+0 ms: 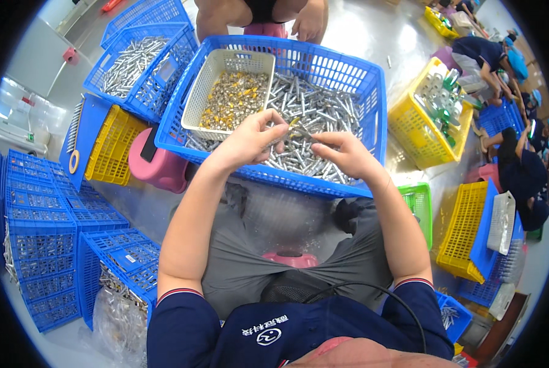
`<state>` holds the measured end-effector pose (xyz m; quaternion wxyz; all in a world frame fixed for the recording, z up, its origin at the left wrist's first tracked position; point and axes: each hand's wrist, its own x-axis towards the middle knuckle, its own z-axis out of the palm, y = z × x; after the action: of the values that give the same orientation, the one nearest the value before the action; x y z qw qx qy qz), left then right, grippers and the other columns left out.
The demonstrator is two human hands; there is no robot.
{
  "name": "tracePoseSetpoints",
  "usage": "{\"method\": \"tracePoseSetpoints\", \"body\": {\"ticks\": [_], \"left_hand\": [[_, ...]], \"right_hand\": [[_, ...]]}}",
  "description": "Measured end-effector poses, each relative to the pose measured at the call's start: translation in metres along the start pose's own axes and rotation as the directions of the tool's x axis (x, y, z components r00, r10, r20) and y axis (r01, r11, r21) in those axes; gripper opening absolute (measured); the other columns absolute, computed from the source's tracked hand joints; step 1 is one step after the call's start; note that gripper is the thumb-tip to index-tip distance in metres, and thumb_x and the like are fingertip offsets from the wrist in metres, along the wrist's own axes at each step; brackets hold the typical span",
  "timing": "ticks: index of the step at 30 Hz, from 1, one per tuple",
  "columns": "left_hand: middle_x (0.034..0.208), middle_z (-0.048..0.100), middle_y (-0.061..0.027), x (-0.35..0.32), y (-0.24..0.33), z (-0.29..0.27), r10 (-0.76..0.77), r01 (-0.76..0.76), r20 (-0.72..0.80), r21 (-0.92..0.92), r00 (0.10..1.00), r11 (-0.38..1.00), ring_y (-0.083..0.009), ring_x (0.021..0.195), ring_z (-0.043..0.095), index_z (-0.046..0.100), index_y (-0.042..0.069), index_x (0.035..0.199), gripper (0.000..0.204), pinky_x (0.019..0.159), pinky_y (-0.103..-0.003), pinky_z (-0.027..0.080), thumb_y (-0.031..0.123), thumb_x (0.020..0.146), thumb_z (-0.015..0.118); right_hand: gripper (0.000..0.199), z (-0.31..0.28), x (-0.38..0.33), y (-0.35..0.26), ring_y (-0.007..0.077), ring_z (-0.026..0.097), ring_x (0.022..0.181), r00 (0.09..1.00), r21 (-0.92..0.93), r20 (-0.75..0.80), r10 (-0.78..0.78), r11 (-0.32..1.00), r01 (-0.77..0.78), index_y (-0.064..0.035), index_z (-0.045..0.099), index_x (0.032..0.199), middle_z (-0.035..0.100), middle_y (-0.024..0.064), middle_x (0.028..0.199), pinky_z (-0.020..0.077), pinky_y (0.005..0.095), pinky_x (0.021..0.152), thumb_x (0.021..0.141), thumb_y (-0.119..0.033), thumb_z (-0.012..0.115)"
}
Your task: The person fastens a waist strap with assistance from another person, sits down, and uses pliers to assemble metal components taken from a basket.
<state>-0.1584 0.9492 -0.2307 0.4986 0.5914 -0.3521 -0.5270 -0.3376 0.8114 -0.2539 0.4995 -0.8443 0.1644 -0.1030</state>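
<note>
Both hands meet above a large blue basket [372, 116] heaped with silver metal rod-like parts [299, 95], which look like bolts. My left hand [253, 138] is closed, its thumb and index finger pinched together beside a small yellowish bit. What it holds is too small to make out. In my right hand [347, 153], thumb and fingers grip a short silver metal part [304, 134], its tip pointing toward the left fingers. Inside the blue basket, to the left, rests a white basket [199, 98] of small brass-coloured and yellow pieces [236, 101].
Another person's knees and hand [310, 21] are at the far side. A blue basket [124, 92] of metal parts and a pink stool [158, 162] stand left. Stacked blue crates [44, 245] fill the lower left. A yellow basket [412, 132] sits right, with people beyond.
</note>
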Motion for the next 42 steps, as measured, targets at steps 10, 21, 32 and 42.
{"method": "tracePoseSetpoints", "body": {"ticks": [10,21,32,42], "left_hand": [[0.061,0.054,-0.0003,0.004,-0.008,-0.005,0.017,-0.051,0.112,0.302,0.994,0.952,-0.0012,0.041,0.037,0.053,0.006,0.088,0.014,0.037,-0.018,0.027,0.019,0.086,0.055],[0.067,0.054,0.0035,0.016,-0.013,0.006,0.240,-0.223,-0.183,0.108,0.953,0.969,-0.0024,0.056,0.045,0.061,0.002,0.098,0.023,0.050,-0.019,0.034,0.019,0.082,0.061],[0.051,0.039,0.0076,0.017,-0.018,0.010,0.192,-0.204,-0.110,-0.105,0.975,0.973,-0.0007,0.040,0.032,0.055,0.003,0.090,0.017,0.035,-0.018,0.021,0.020,0.087,0.057],[0.053,0.041,0.0062,0.025,-0.028,0.020,0.160,-0.325,-0.357,-0.468,0.920,0.822,-0.0013,0.038,0.034,0.053,0.005,0.089,0.017,0.034,-0.018,0.022,0.022,0.086,0.057]], "right_hand": [[0.040,-0.007,0.004,0.000,0.0168,0.057,0.068,0.981,0.897,0.184,-0.058,0.418,-0.144,0.0069,0.052,0.105,0.057,0.0061,0.074,0.0464,0.0302,0.068,0.093,-0.029,0.039],[0.044,0.004,0.008,0.000,0.0230,0.061,0.090,0.924,0.673,0.378,0.065,0.666,-0.322,0.0048,0.052,0.112,0.062,0.0142,0.098,0.0443,0.0342,0.086,0.092,-0.032,0.041],[0.051,0.004,0.005,-0.011,0.0238,0.059,0.096,0.876,0.680,0.481,0.032,0.617,-0.396,0.0032,0.051,0.115,0.061,0.0151,0.102,0.0412,0.0341,0.090,0.090,-0.041,0.040],[0.051,0.017,0.006,-0.008,0.0266,0.056,0.100,0.870,0.774,0.493,-0.015,0.464,-0.430,0.0048,0.048,0.116,0.058,0.0171,0.105,0.0406,0.0366,0.091,0.092,-0.039,0.036]]}}
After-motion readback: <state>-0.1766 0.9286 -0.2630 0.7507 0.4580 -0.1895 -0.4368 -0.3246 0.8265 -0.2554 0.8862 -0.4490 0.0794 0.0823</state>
